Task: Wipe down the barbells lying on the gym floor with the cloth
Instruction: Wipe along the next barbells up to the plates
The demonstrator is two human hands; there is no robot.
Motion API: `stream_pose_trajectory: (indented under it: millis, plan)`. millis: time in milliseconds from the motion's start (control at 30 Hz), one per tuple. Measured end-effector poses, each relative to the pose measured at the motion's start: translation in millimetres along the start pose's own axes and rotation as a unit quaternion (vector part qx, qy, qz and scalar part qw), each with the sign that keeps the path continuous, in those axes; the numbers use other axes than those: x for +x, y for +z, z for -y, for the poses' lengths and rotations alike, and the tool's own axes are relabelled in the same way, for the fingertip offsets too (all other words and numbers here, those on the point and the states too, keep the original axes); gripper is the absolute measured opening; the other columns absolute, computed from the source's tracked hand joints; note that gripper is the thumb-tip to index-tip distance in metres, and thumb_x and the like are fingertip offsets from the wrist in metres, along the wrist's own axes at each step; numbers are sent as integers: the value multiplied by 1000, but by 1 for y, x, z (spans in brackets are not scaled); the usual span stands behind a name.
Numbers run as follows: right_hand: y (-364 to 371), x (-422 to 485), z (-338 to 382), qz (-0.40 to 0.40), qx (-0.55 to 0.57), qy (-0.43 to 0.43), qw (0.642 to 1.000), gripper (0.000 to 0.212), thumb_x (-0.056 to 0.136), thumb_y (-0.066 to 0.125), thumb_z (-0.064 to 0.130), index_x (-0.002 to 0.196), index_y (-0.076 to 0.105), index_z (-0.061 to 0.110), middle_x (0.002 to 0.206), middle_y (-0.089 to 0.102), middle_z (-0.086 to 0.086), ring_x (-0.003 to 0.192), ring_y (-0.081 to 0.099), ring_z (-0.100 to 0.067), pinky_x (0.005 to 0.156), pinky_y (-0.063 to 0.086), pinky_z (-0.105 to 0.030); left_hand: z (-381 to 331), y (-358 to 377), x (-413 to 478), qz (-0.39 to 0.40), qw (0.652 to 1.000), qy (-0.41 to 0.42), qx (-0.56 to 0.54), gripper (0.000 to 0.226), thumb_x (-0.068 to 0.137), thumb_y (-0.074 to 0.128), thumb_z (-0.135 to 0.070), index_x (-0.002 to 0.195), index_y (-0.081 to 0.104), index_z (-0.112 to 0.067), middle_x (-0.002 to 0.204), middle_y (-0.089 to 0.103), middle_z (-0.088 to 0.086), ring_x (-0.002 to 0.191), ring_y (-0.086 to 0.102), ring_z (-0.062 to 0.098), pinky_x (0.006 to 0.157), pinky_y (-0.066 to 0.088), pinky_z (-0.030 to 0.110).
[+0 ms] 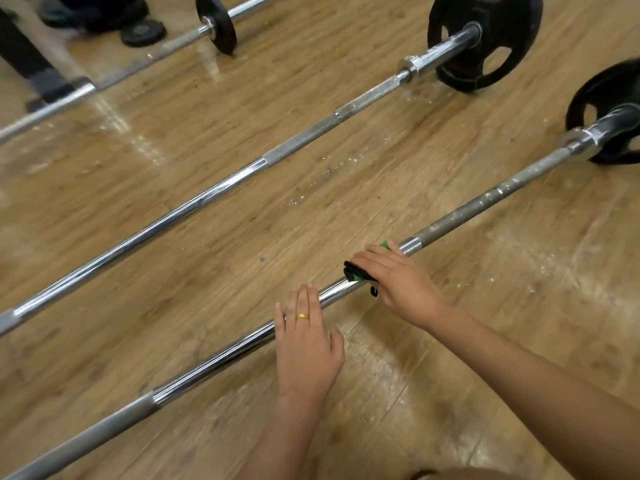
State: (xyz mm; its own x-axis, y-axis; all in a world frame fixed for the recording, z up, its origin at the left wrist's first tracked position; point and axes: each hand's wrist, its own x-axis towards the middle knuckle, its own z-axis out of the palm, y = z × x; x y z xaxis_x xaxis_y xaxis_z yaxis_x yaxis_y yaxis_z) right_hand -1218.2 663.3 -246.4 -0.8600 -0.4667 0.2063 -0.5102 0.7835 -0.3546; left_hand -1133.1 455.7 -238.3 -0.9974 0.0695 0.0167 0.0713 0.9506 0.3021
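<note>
The near barbell lies on the wood floor, running from 7 o'clock up to 2 o'clock, where a black plate sits on its end. The cloth, green and black, is on this bar a little right of the frame's middle, under the right hand. That hand's fingers bend over the bar and hold the cloth down on it. A green edge shows past the fingertips at 1 o'clock of the hand, and a black fold sticks out at its 9 o'clock side.

The left hand lies at 7 o'clock of the right one, just beside it but apart from the cloth. Its fingers are straight and close together, laid flat across the chrome shaft with the tips past it. One finger wears a gold ring.

A second barbell lies parallel, further off, with a large plate at 1 o'clock. A third bar with a small plate lies at 11 o'clock, and loose plates lie beside it. White dust speckles the floor between the bars
</note>
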Motion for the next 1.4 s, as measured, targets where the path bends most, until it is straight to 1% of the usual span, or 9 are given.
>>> stream_pose_trajectory:
  millis: [100, 267, 533, 667, 767, 900, 1200, 1300, 1400]
  plan:
    - [16, -1, 15, -37, -19, -12, 999, 69, 70, 77, -6, 135, 59, 10, 134, 62, -3, 129, 47, -25, 118, 11, -37, 5, -1, -1, 11, 1000, 14, 3, 80, 80, 53, -35, 152, 36, -5, 154, 43, 9, 145, 35, 24, 124, -2, 40]
    - [9, 5, 14, 35, -45, -98, 994, 76, 73, 76, -1, 143, 52, 14, 140, 57, 0, 133, 49, -24, 118, 22, -40, 8, -1, 1, 7, 999, 22, 25, 82, 76, 58, -33, 150, 39, -4, 152, 46, 10, 143, 40, 25, 122, 9, 45]
    - [-1, 7, 7, 26, -16, -18, 999, 71, 73, 68, -7, 139, 54, 16, 136, 59, 4, 132, 47, -22, 119, 6, -29, 12, 5, 2, -23, 999, 25, 29, 83, 77, 60, -35, 151, 37, -6, 151, 47, 7, 142, 39, 23, 119, 16, 46]
    - [-2, 4, 9, 13, -21, 18, 1000, 73, 73, 67, -11, 140, 54, 14, 137, 59, 1, 135, 48, -27, 120, 11, -36, 12, 7, 2, -29, 999, 23, 25, 83, 77, 59, -35, 151, 37, -7, 150, 48, 7, 142, 39, 23, 119, 15, 46]
    - [0, 1, 8, 28, -48, -15, 998, 72, 76, 69, -7, 143, 51, 14, 140, 57, 1, 137, 46, -26, 120, 20, -44, 11, 5, 1, -19, 999, 20, 26, 82, 78, 58, -35, 152, 37, -6, 151, 47, 7, 142, 39, 23, 120, 14, 45]
    - [-16, 5, -12, 58, -87, -49, 993, 70, 79, 66, -5, 143, 49, 17, 141, 55, 4, 136, 46, -21, 119, 20, -37, 8, 3, -2, -12, 1000, 12, 8, 83, 78, 57, -35, 153, 36, -6, 152, 46, 7, 142, 38, 22, 121, 12, 43]
    - [-18, -5, 3, 44, -46, -31, 998, 64, 79, 67, -8, 138, 55, 12, 135, 61, -1, 129, 51, -25, 114, 28, -44, 3, 1, -14, 9, 1000, 13, -3, 85, 80, 54, -36, 156, 29, -6, 156, 40, 8, 145, 33, 25, 122, 11, 44]
    - [-19, -11, 8, 19, -19, 40, 999, 57, 82, 57, -5, 136, 57, 13, 132, 62, 0, 127, 49, -25, 114, 19, -35, -3, -2, -16, 27, 1000, 2, 15, 82, 84, 50, -36, 156, 26, -5, 158, 36, 9, 148, 28, 24, 122, 16, 44]
    - [-13, -21, 18, 40, -12, 32, 999, 59, 84, 59, -2, 141, 54, 13, 138, 58, -1, 131, 46, -25, 116, 15, -38, -14, -5, -9, 45, 999, -20, 8, 77, 93, 39, -38, 159, 14, -6, 165, 21, 9, 153, 13, 21, 123, 11, 41]
